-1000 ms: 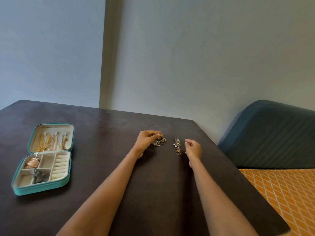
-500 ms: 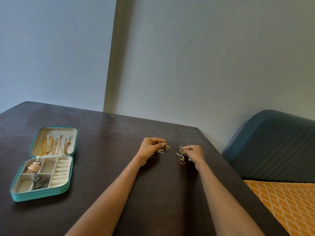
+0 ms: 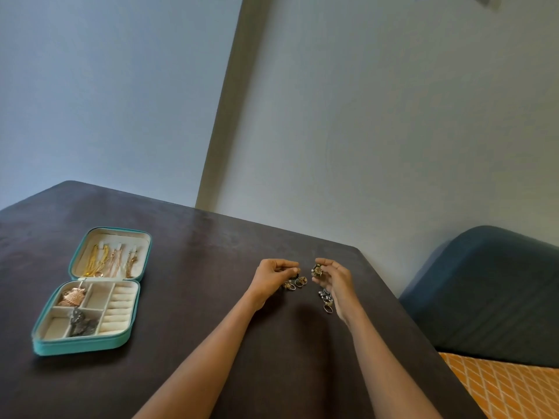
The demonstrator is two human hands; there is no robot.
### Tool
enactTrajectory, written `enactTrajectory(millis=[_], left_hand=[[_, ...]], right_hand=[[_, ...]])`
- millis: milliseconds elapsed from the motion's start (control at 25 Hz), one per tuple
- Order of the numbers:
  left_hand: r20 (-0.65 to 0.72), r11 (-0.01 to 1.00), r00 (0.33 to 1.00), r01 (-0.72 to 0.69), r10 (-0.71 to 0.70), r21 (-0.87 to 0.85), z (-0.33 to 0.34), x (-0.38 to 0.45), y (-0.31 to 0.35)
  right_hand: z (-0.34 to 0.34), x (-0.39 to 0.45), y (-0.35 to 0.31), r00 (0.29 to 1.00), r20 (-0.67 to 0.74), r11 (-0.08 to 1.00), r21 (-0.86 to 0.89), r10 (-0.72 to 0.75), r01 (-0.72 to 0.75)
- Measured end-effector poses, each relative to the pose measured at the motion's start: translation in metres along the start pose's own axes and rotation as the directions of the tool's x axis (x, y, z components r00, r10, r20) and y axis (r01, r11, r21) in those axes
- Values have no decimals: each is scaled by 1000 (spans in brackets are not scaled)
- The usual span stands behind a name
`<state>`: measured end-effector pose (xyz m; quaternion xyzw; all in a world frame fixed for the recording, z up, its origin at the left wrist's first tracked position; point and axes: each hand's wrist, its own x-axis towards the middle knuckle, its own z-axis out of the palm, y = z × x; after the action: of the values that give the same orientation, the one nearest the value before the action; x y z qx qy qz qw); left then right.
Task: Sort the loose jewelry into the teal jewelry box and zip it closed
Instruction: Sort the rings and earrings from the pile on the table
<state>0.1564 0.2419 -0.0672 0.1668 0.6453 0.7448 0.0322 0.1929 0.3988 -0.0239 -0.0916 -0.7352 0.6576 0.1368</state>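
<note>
Setting: dark matte table (image 3: 187, 297) with a rounded far corner, against pale blue-grey walls; dark blue ribbed cushion (image 3: 490, 297) to the right above an orange lattice-patterned fabric (image 3: 508, 388).

Teal jewelry box (image 3: 87, 290): on the table's left side, well apart from the hands, unzipped and lying flat open, long axis running away from the viewer and leaning slightly right. Cream soft lining. Far half (lid): gold and rose-toned chains (image 3: 110, 261) hung in a row. Near half: square compartments, one with a rose-gold piece (image 3: 72, 296), one with a dark grey metallic piece (image 3: 81, 323); right column of padded ring rolls (image 3: 119, 309).

Loose jewelry: small rings (image 3: 295, 282) beside the left hand; a short line of small pieces (image 3: 326, 299) running toward the viewer beside the right hand.

Left hand (image 3: 270, 278): fingers curled, fingertips at the rings; whether it grips one cannot be told.

Right hand (image 3: 334, 279): raised slightly, pinching a small dark and gold piece (image 3: 317, 270).
</note>
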Motion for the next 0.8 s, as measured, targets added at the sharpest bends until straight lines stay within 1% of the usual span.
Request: enactTrajectory(millis=[120, 200, 320, 400, 480, 520, 600, 640, 800], left_hand=[[-28, 999, 998, -48, 48, 7, 0, -1, 1], [-22, 998, 998, -59, 59, 26, -1, -1, 2], [-28, 999, 999, -36, 37, 22, -2, -1, 0], [-32, 1000, 999, -26, 26, 8, -2, 1, -1], [-40, 999, 999, -25, 26, 25, -2, 2, -1], [-51, 999, 998, -21, 23, 30, -2, 2, -1], [-73, 1000, 997, -19, 21, 25, -1, 1, -1], [-80, 999, 996, -23, 25, 23, -1, 1, -1], [-90, 998, 995, -39, 43, 43, -2, 2, -3]], right_hand=[[15, -4, -5, 984, 180, 997, -78, 8, 6], [21, -4, -6, 974, 225, 990, -132, -14, 44], [24, -2, -9, 978, 210, 988, -149, -17, 49], [24, -3, -10, 982, 189, 995, -88, -20, 37], [24, -3, -7, 991, 134, 1000, 10, -10, 8], [24, -2, -4, 996, 90, 1000, 30, 3, -6], [21, -3, 3, 1000, 13, 1000, 6, 24, -24], [19, -5, 7, 1000, 2, 1000, -14, 25, -25], [19, -14, 9, 996, 90, 998, -62, -2, 7]])
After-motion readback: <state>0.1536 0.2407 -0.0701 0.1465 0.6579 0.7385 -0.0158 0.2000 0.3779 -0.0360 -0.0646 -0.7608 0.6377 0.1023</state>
